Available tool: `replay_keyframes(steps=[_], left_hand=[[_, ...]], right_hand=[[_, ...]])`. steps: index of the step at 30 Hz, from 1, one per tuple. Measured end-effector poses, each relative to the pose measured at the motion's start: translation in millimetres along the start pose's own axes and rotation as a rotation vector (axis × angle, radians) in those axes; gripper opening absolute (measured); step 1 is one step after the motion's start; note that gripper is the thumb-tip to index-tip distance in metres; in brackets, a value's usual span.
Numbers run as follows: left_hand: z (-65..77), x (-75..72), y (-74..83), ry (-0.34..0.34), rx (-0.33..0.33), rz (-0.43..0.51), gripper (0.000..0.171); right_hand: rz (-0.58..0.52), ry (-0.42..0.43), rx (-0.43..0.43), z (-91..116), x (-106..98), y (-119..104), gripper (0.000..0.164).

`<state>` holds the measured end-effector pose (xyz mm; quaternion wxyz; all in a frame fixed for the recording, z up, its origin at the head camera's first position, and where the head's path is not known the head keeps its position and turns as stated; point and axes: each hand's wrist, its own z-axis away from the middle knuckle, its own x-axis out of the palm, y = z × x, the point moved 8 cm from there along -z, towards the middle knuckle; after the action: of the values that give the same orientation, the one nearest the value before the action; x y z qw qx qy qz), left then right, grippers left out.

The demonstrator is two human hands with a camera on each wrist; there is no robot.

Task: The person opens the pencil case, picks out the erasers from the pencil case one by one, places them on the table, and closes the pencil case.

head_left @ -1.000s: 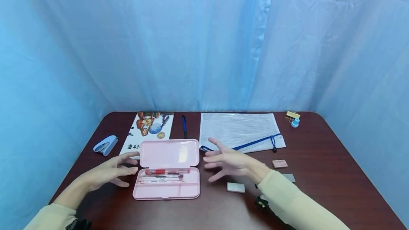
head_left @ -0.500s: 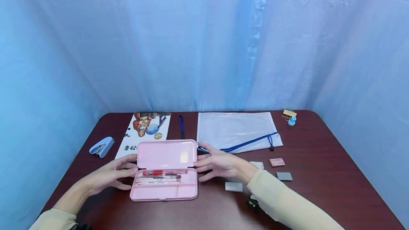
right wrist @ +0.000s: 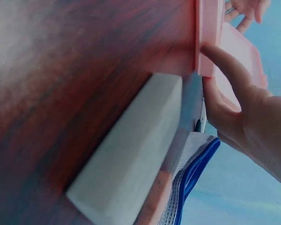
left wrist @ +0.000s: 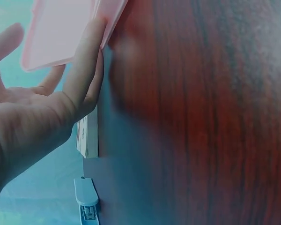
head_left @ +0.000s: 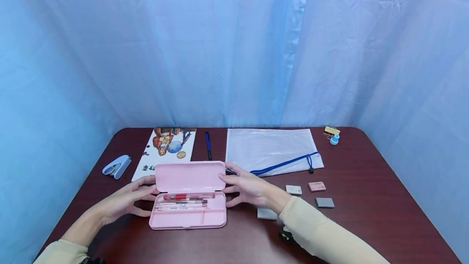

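Note:
In the head view a pink pencil case (head_left: 176, 218) lies opened, its lid (head_left: 190, 178) tilted up at the back. Several pens (head_left: 183, 203), one with a red grip, lie in its long back compartment. My left hand (head_left: 121, 203) holds the case's left side, with fingers reaching behind the lid and another at the base's edge. At the opposite end my right hand (head_left: 253, 188) grips the lid's right edge, and a finger presses the side of the base (right wrist: 210, 33), as the right wrist view shows. The far fingertips of both hands are hidden behind the lid.
Erasers lie to the right: white (head_left: 293, 190), pink (head_left: 316, 186), grey (head_left: 325, 203), and another (head_left: 266, 214) partly under the right wrist. Behind are a book (head_left: 165, 150), a blue pen (head_left: 208, 146) and a mesh zip pouch (head_left: 271, 146). A stapler (head_left: 117, 167) stands left; a yellow binder clip (head_left: 332, 130) back right.
My right hand has moved left from beside the case onto its right edge, and my left hand has closed in on the left side. The lid has tilted up slightly.

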<state>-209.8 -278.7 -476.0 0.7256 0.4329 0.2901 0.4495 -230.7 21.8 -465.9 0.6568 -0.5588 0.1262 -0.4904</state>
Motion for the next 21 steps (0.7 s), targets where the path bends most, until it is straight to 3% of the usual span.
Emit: replay_keyframes(steps=[6,11,15,21], left_hand=[[1.0,-2.8,4.2,-0.001,0.013,0.04,0.077],[4.4,-2.7,4.5,-0.032,0.035,0.084,0.079],[6.7,-2.1,2.7,-0.037,0.046,0.071,0.075],[10.3,-1.1,0.1,-0.033,0.03,0.033,0.068]], right_hand=[[0.003,0.031,-0.015,1,-1,-2,0.073],[0.033,0.022,-0.009,1,-2,3,0.06],[0.068,-0.001,-0.006,2,-2,4,0.048],[0.161,-0.059,0.019,5,2,5,0.049]])
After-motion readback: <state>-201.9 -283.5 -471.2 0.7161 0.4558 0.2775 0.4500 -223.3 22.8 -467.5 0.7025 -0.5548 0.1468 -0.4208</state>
